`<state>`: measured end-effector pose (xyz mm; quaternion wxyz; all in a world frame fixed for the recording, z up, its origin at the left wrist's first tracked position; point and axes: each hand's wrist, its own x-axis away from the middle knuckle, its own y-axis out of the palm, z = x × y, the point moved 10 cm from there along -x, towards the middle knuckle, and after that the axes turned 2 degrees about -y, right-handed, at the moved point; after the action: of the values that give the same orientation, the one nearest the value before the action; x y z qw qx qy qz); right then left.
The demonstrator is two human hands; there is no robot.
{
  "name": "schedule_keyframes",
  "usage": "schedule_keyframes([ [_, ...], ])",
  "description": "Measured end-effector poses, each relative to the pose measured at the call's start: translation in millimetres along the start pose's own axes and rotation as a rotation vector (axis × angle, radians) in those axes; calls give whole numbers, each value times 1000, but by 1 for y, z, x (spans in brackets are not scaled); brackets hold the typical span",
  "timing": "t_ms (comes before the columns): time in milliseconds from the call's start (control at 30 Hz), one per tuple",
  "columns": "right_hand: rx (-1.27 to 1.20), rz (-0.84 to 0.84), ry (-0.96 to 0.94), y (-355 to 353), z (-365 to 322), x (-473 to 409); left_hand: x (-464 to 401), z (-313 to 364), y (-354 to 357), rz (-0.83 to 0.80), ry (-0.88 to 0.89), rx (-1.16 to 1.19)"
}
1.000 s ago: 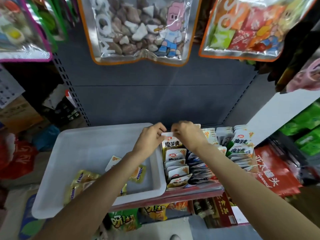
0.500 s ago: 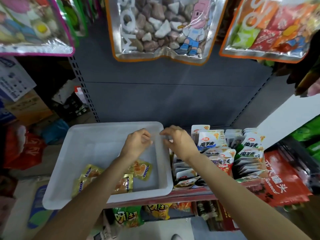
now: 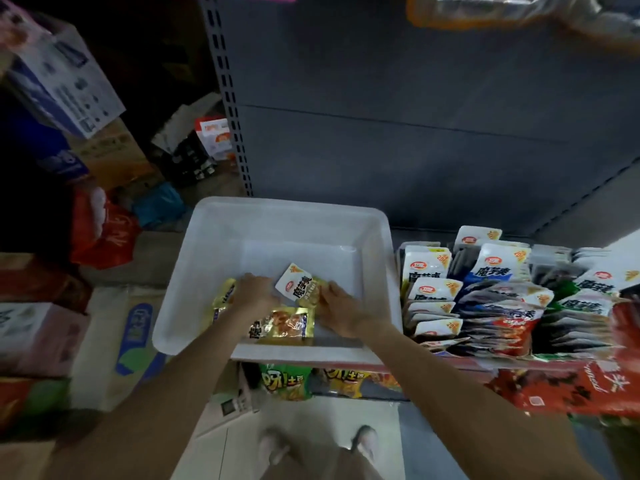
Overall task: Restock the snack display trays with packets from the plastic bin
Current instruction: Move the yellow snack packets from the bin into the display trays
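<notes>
bin: white plastic bin point(image 3: 214, 271) sits on the shelf edge, just left of the display trays, mostly bare floor inside with a few packets bunched at the near side

left hand: left hand point(image 3: 254, 294) is down inside the bin, knuckles up, fingers curled over the gold packets. Looks like it's got hold of something, but honestly can't tell which packet or how tight

right hand: right hand point(image 3: 341, 311) is also in the bin, fingers bent round the edge of a yellowish packet point(image 3: 311, 294) that sits half under the white packet

white packet: white packet point(image 3: 294, 282) is tilted between the two hands, red logo and dark lettering facing up, touching both

gold packet: another gold packet point(image 3: 282, 323) lies flat in front of the hands, under the left wrist; one more gold one point(image 3: 223, 297) pokes out left of the left hand

display trays: display trays point(image 3: 502, 355) to the right are packed with upright rows of white, blue and green packets, pretty full already

lower shelf: green and yellow snack bags point(image 3: 284, 381) below the bin
</notes>
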<state>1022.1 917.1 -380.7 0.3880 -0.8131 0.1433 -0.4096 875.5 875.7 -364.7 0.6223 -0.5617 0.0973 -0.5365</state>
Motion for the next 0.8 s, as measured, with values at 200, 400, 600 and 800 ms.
schedule_keyframes([
  [200, -35, -14, 58, 1, 7, -1, -11, 4, 4, 39, -87, 411],
  [400, -93, 149, 18, -40, -3, 12, -8, 17, -23, 214, -52, 478],
  [600, 0, -10, 35, -14, 4, 11, -12, 19, 12, -14, -104, 331],
  [800, 118, -12, 3, -5, 10, 8, -18, 23, 21, -54, -128, 246],
])
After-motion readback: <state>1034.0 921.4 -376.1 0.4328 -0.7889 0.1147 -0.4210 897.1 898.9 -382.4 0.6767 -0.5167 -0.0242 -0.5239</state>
